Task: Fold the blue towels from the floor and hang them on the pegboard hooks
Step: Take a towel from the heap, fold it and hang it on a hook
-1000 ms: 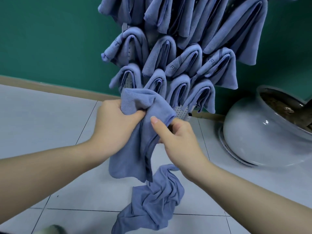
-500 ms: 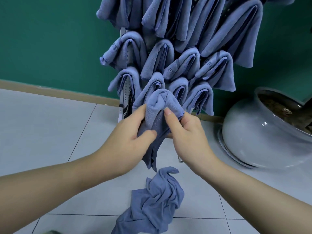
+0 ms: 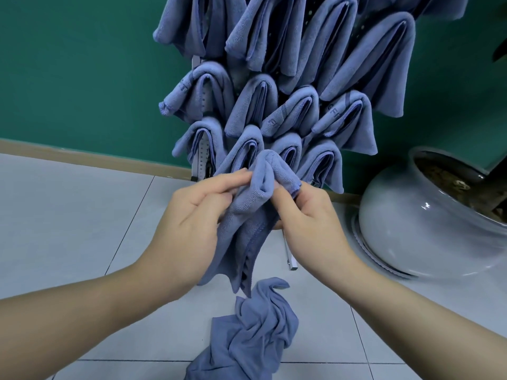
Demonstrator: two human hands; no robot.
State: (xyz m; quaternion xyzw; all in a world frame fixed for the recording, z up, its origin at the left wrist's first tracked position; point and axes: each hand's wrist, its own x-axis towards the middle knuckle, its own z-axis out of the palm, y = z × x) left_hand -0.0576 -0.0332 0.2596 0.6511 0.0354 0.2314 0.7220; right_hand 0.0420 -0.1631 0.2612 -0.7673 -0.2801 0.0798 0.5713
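Since 1 s ago the folded blue towel (image 3: 256, 215) has gone from a loose drape at chest level to a tight doubled fold, raised right up vs the bottom row of the pegboard (image 3: 203, 157); left hand (image 3: 189, 229) pinches its left side w/ fingertips, right hand (image 3: 307, 212) has fingers curled into the fold's right side, so both grips are clamped on it & the step looks like hooking it on a low peg, tho the hook itself is hidden. Count: 1 towel in hand, 1 crumpled towel (image 3: 252, 333) on the floor (image 3: 68, 215) below, approx 12 hung towels (image 3: 288, 86) in view (top row cut off), 1 grey plant pot (image 3: 428, 223) at right.
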